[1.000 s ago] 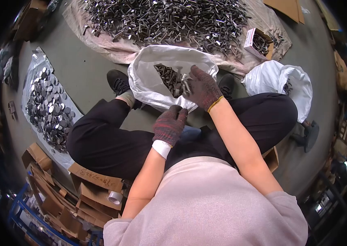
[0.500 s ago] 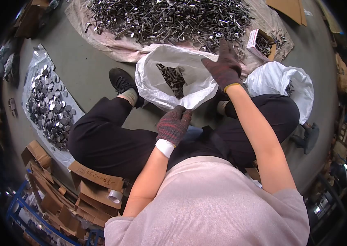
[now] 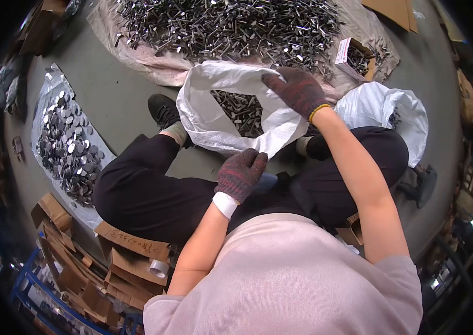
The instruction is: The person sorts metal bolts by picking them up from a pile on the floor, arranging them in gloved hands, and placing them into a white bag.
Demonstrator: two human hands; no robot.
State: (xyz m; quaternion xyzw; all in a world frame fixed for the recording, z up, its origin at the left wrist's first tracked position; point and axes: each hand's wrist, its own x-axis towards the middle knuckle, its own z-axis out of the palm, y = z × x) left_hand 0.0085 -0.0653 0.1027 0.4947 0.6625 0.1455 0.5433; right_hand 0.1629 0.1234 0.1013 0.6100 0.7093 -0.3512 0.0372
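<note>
A white woven sack stands open between my legs, with many small metal pieces visible inside. My left hand, in a dark red and grey knit glove, pinches the sack's near rim. The matching glove on my right hand is at the far right rim, its fingers bent over the fabric; part of the grip is hidden. Beyond the sack, a large heap of short metal pieces lies on a pinkish cloth.
On the left, round metal discs lie on plastic sheeting. A second white sack lies at the right, below a small box of metal pieces. Cardboard and a tape roll are at lower left.
My right hand moved out of the sack, up and right past its rim, then back left onto the rim. The sack's mouth now shows more of its contents. My left hand stays near the front rim.
</note>
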